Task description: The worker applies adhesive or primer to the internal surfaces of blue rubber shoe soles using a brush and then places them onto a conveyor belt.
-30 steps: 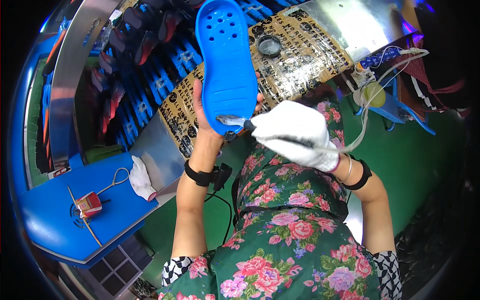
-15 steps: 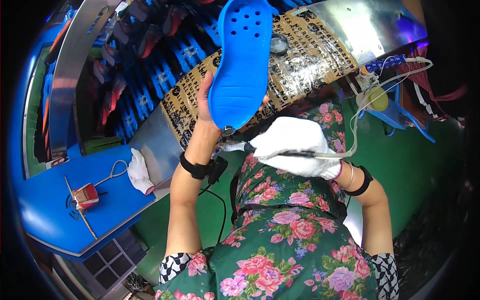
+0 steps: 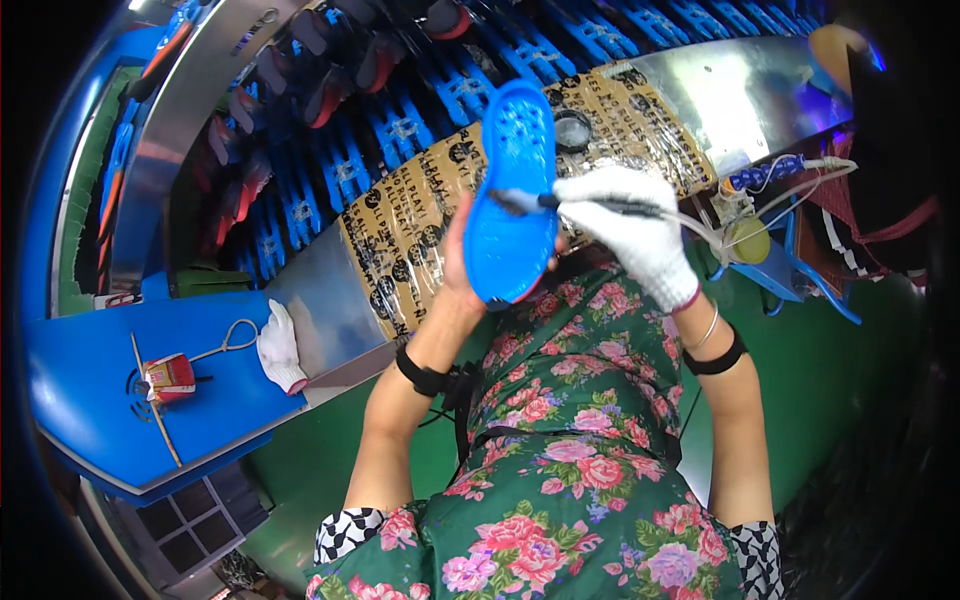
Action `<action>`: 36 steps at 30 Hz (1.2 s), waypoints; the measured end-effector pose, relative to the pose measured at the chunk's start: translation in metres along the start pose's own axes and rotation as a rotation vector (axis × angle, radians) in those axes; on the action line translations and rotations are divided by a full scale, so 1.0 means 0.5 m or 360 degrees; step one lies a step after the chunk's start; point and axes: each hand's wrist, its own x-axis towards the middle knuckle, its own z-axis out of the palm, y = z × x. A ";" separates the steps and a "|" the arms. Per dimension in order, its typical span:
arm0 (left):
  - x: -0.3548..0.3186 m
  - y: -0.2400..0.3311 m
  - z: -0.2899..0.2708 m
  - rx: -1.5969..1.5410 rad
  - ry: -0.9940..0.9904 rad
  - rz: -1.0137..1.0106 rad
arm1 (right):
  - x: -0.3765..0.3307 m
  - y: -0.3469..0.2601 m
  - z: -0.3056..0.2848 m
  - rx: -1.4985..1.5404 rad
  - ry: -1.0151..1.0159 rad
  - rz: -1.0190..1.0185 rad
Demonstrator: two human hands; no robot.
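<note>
A bright blue shoe sole (image 3: 510, 255) with holes at its far end lies in my bare left hand (image 3: 457, 255). The thumb presses along the sole's left edge and the fingertips show at its right edge; the palm is under it. My right hand (image 3: 635, 220), in a white knitted glove, is closed on a dark-handled brush (image 3: 606, 206). Its bristles, smeared by motion, are over the sole's narrow middle; whether they touch cannot be told. A clear hose (image 3: 700, 230) runs from the handle's rear to the right.
Printed brown tape covers the metal ledge (image 3: 415, 210), where a round dark-rimmed dish (image 3: 573, 130) sits. Blue racks (image 3: 400, 130) with dark and red shoe parts (image 3: 325, 95) stand beyond. On the left blue table (image 3: 80, 350) lie a white glove (image 3: 280, 345) and a red container (image 3: 170, 377).
The sole has come down nearer to me and tilted. My right hand has moved up and right, bringing the brush from the sole's near end to its middle.
</note>
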 end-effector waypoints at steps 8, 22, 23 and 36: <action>-0.065 -0.021 -0.039 -0.0135 0.0126 0.0011 | 0.045 0.012 0.020 -0.0671 -0.0321 -0.0903; -0.285 0.091 -0.052 0.1640 0.1607 0.0942 | -0.025 0.120 0.018 0.0619 0.0357 0.0351; -0.288 0.093 -0.028 0.1836 0.1647 0.1027 | -0.021 0.124 0.010 0.0651 0.0355 0.0337; 0.256 0.209 0.557 0.3042 0.0307 0.0968 | -0.022 0.112 -0.058 0.0860 0.0556 0.0342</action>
